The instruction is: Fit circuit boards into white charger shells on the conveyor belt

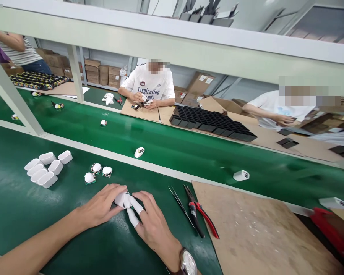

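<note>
My left hand [107,204] is closed around a white oval plastic housing [119,199], holding it tilted just above the green bench. At its open end sits a small white-domed circuit board [127,201], partly covered by fingers. White finger cots cover the thumb and index finger of my right hand [156,225], which pinch this piece against the housing. Beyond my hands, several loose white-domed circuit boards [89,177] lie on the bench. Farther left stands a cluster of white oval housings [47,179].
Tweezers [182,206] and red-black pliers [199,212] lie right of my hands, beside a cardboard sheet [246,225]. A green conveyor belt [172,139] carries scattered white units. Across it, people work near black trays [212,122]. A pale frame beam [160,42] crosses above.
</note>
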Motion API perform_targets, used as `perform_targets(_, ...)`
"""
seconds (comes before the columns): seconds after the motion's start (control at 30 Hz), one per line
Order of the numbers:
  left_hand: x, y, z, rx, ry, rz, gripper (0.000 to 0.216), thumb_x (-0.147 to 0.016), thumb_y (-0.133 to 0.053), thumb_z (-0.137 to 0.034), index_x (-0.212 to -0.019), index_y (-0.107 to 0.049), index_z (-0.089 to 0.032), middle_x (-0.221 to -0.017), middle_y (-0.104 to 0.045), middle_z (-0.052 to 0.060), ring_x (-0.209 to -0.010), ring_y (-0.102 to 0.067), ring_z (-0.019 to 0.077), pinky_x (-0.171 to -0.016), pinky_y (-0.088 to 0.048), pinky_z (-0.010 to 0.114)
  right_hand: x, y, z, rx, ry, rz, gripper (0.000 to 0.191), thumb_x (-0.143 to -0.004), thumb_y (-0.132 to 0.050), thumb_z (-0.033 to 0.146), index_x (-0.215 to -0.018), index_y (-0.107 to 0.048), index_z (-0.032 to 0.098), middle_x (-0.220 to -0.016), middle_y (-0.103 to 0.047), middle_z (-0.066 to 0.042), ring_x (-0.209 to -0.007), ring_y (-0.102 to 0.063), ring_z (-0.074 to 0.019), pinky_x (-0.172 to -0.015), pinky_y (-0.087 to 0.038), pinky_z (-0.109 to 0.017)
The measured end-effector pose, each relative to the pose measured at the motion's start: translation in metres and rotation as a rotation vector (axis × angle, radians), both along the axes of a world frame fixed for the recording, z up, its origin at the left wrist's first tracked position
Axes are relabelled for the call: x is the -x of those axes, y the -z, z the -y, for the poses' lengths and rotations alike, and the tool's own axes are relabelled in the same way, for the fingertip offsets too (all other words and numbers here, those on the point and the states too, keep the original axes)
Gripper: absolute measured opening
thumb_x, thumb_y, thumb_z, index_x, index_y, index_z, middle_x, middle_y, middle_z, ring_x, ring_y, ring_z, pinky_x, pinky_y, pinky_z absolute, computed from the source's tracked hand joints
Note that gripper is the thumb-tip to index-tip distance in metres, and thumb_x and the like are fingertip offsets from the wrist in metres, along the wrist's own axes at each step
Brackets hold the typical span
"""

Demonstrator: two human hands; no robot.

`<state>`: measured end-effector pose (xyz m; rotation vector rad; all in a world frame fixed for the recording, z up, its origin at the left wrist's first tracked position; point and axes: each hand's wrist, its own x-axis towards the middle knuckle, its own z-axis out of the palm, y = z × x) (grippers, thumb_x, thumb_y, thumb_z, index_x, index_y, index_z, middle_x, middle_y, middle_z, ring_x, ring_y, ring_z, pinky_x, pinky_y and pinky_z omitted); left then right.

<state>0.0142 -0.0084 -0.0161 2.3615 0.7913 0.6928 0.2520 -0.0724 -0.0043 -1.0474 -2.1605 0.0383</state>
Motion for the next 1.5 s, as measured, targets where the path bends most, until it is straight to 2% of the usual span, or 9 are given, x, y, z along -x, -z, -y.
perform_targets(0.1,0.0,0.004,0.001,0.09,0.008,0.037,0.064,-0.103,-0.063,-0.026,-0.157,-0.029,-0.032,-0.145,-0.061,0.009,-0.131,-0.061,0.0275,-0.109,-0.055,0.049,0.0,-0.001,0.0,0.035,-0.002,-0.085,0.051,-0.098,-0.065,0.005,-0.145,-0.049,0.014,-0.131,-0.062,-0.019,-0.12,-0.059,-0.0324,-0.094,-0.062,-0.053)
perform_targets(0.2,0.001,0.007,0.002,0.198,0.01,0.04,0.064,-0.102,-0.066,-0.028,-0.155,-0.03,-0.034,-0.145,-0.062,0.007,-0.128,-0.065,0.0256,-0.108,-0.057,0.046,0.001,-0.003,0.001,0.035,-0.034,-0.136,0.045,-0.097,-0.068,0.007,-0.139,-0.053,0.018,-0.131,-0.064,-0.017,-0.118,-0.061,-0.0308,-0.092,-0.063,-0.051)
perform_targets(0.4,0.002,0.008,0.001,0.301,-0.014,0.029,0.057,-0.102,-0.064,-0.031,-0.151,-0.034,-0.032,-0.141,-0.065,0.007,-0.123,-0.068,0.025,-0.105,-0.058,0.046,0.008,-0.01,-0.006,0.084,-0.063,-0.016,0.032,-0.099,-0.065,0.01,-0.13,-0.059,0.019,-0.134,-0.064,-0.017,-0.117,-0.063,-0.0326,-0.093,-0.062,-0.054)
perform_targets(0.57,-0.002,0.006,0.002,0.254,-0.023,0.009,0.06,-0.099,-0.067,-0.028,-0.15,-0.035,-0.031,-0.14,-0.064,0.008,-0.125,-0.067,0.0265,-0.105,-0.058,0.045,0.007,-0.011,-0.011,0.155,-0.045,-0.166,0.021,-0.1,-0.068,0.018,-0.119,-0.063,0.022,-0.12,-0.066,-0.013,-0.11,-0.066,-0.0287,-0.084,-0.065,-0.046)
perform_targets(0.73,-0.001,0.002,0.002,0.163,-0.061,-0.016,0.057,-0.096,-0.068,-0.027,-0.146,-0.041,-0.028,-0.135,-0.063,0.01,-0.118,-0.069,0.0276,-0.099,-0.06,0.044,-0.007,-0.028,-0.005,0.075,-0.066,-0.31,0.035,-0.095,-0.072,0.008,-0.124,-0.061,0.022,-0.12,-0.065,-0.014,-0.112,-0.066,-0.0268,-0.089,-0.063,-0.046)
perform_targets(0.87,0.003,0.001,-0.001,0.068,-0.073,0.031,0.059,-0.099,-0.064,-0.022,-0.15,-0.036,-0.028,-0.138,-0.061,0.011,-0.121,-0.068,0.0271,-0.101,-0.059,0.043,-0.016,-0.038,-0.004,0.013,-0.09,-0.379,0.042,-0.09,-0.074,-0.001,-0.124,-0.062,0.021,-0.122,-0.066,-0.014,-0.115,-0.067,-0.0278,-0.093,-0.062,-0.048)
perform_targets(1.03,0.002,0.0,0.0,0.017,-0.007,0.082,0.065,-0.1,-0.06,-0.015,-0.156,-0.029,-0.028,-0.141,-0.058,0.013,-0.126,-0.064,0.0256,-0.106,-0.058,0.042,-0.016,-0.017,-0.004,-0.031,-0.173,-0.288,0.05,-0.088,-0.074,-0.002,-0.132,-0.061,0.019,-0.124,-0.068,-0.016,-0.121,-0.066,-0.0317,-0.096,-0.064,-0.054)
perform_targets(1.2,0.0,-0.002,0.002,-0.005,0.017,0.114,0.064,-0.1,-0.06,-0.014,-0.156,-0.032,-0.027,-0.14,-0.058,0.014,-0.127,-0.063,0.0259,-0.106,-0.057,0.042,-0.018,0.003,-0.004,-0.044,-0.182,-0.216,0.052,-0.091,-0.072,-0.001,-0.138,-0.06,0.019,-0.128,-0.068,-0.017,-0.127,-0.064,-0.0333,-0.098,-0.064,-0.057)
perform_targets(1.5,-0.001,-0.003,0.002,-0.018,0.007,0.119,0.063,-0.1,-0.061,-0.015,-0.155,-0.033,-0.025,-0.137,-0.06,0.014,-0.124,-0.063,0.0263,-0.105,-0.057,0.043,-0.016,0.007,-0.005,-0.036,-0.174,-0.172,0.052,-0.091,-0.072,-0.001,-0.139,-0.059,0.017,-0.131,-0.066,-0.018,-0.131,-0.062,-0.0335,-0.101,-0.064,-0.056)
